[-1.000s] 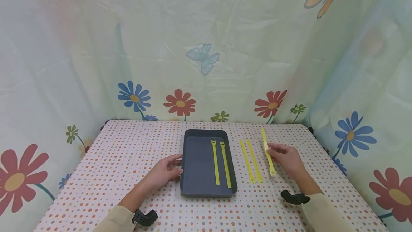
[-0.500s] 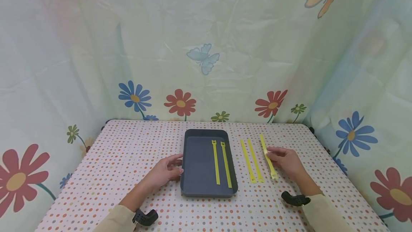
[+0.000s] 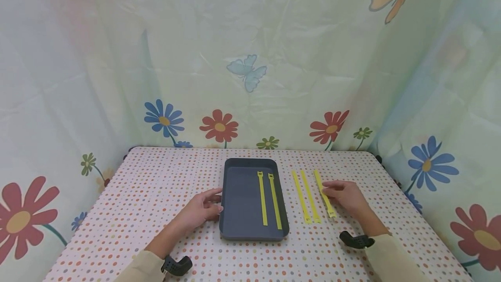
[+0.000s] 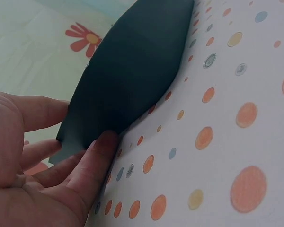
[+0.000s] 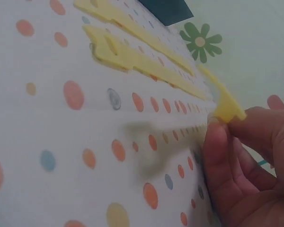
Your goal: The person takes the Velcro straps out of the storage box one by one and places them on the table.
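A: Head view?
B: Bright enough, flat soft light, source out of frame. Pale glare streaks on the curtain (image 3: 250,21) creases. Colours a bit washed out.
A: Left wrist?
B: Dimmer. Tray (image 4: 132,56) wall nearly black, little detail. Flower (image 4: 91,38) behind it soft, muted.
A: Right wrist?
B: Hazy, low contrast. Yellow strap (image 5: 225,104) in the fingers pale, soft-edged. Broad fuzzy shadow on the tablecloth (image 5: 52,123).
A: Sharpest?
B: Head view. Right wrist looks blurriest.
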`<state>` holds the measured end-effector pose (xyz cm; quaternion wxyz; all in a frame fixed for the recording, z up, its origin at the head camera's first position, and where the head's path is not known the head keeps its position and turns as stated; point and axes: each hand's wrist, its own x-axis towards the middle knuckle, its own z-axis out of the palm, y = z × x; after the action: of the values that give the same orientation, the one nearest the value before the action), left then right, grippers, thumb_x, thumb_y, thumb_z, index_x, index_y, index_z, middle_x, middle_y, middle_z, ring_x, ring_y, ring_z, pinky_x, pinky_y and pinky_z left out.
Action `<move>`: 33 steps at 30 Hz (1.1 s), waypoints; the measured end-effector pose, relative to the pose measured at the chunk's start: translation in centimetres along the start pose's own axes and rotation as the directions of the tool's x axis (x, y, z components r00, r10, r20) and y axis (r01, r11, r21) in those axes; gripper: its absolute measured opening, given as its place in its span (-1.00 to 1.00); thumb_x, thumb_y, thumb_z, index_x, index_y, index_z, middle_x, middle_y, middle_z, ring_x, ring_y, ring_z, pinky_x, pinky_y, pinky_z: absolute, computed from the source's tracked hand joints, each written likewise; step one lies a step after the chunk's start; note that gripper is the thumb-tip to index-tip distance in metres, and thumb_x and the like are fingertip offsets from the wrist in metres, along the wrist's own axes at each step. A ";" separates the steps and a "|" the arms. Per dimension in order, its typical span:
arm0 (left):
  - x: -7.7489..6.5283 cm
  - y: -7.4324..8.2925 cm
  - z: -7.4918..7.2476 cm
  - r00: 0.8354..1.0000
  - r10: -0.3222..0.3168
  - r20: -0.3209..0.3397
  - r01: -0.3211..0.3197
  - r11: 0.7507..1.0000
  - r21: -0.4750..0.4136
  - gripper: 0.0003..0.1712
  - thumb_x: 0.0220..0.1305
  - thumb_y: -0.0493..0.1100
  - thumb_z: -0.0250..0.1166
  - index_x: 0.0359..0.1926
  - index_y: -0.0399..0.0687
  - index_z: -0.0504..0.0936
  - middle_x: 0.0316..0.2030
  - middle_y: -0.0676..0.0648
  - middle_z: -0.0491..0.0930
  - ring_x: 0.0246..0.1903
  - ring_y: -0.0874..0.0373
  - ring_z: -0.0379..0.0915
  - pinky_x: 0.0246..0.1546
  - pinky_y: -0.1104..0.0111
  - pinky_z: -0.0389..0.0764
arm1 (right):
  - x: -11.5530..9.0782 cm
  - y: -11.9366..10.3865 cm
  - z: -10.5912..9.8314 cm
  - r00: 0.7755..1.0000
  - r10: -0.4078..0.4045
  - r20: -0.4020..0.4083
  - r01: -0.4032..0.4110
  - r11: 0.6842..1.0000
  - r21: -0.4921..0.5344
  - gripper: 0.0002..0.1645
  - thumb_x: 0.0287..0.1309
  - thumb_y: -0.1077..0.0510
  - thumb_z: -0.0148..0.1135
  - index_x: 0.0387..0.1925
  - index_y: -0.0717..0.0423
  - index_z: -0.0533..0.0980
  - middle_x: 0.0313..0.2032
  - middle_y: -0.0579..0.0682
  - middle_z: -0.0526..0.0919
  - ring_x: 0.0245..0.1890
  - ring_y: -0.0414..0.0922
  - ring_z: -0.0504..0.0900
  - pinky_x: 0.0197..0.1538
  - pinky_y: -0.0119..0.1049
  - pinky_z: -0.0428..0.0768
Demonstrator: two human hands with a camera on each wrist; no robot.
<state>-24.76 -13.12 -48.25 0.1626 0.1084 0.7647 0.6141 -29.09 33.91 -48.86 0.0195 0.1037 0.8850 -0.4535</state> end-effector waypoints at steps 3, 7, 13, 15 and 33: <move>-0.1 0.1 0.0 1.000 0.006 0.009 -0.006 1.000 -0.010 -0.24 0.41 -0.24 0.28 0.54 -0.22 0.23 0.37 -0.40 0.39 0.05 -0.02 0.64 0.04 0.20 0.75 | 0.1 0.0 0.1 1.000 0.008 0.007 -0.008 1.000 -0.019 -0.49 0.35 0.09 0.32 0.22 0.28 0.57 0.14 0.31 0.65 -0.16 -0.09 0.70 -0.26 -0.41 0.69; -0.2 0.1 0.0 1.000 0.010 0.011 -0.010 1.000 -0.013 -0.24 0.41 -0.24 0.28 0.54 -0.23 0.22 0.38 -0.41 0.38 0.06 -0.03 0.64 0.04 0.18 0.74 | 0.3 0.1 0.2 1.000 0.005 0.031 -0.003 0.999 -0.048 -0.52 0.35 0.12 0.31 0.20 0.30 0.58 0.12 0.29 0.67 -0.16 -0.10 0.71 -0.25 -0.38 0.70; -0.2 -0.1 -0.1 1.000 0.006 0.004 -0.006 1.000 -0.011 -0.24 0.41 -0.24 0.29 0.54 -0.22 0.24 0.37 -0.40 0.40 0.05 -0.01 0.64 0.03 0.20 0.75 | 0.6 -0.1 0.5 0.999 0.006 0.040 -0.003 0.998 -0.059 -0.54 0.33 0.13 0.31 0.17 0.30 0.59 0.07 0.28 0.69 -0.21 -0.12 0.70 -0.23 -0.35 0.70; -0.1 -0.2 -0.1 1.000 0.002 -0.001 -0.002 1.000 -0.012 -0.24 0.40 -0.24 0.29 0.54 -0.22 0.24 0.37 -0.39 0.40 0.05 0.00 0.64 0.02 0.21 0.75 | 0.6 -0.3 0.4 0.999 0.009 0.049 -0.006 0.999 -0.050 -0.54 0.32 0.13 0.32 0.16 0.31 0.59 0.06 0.28 0.70 -0.22 -0.12 0.70 -0.24 -0.37 0.69; 0.1 -0.2 -0.1 1.000 -0.004 0.013 0.004 0.999 -0.035 -0.25 0.42 -0.24 0.26 0.55 -0.20 0.21 0.39 -0.40 0.37 0.04 -0.01 0.66 0.02 0.21 0.75 | 0.2 -1.6 0.5 0.999 0.046 0.017 -0.044 0.993 -0.110 -0.61 0.27 0.18 0.36 0.06 0.35 0.65 -0.12 0.22 0.75 -0.36 -0.14 0.68 -0.42 -0.42 0.63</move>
<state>-24.87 -13.19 -48.49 0.1706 0.1080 0.7531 0.6262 -29.63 32.67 -47.88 0.0441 0.1179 0.9057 -0.4048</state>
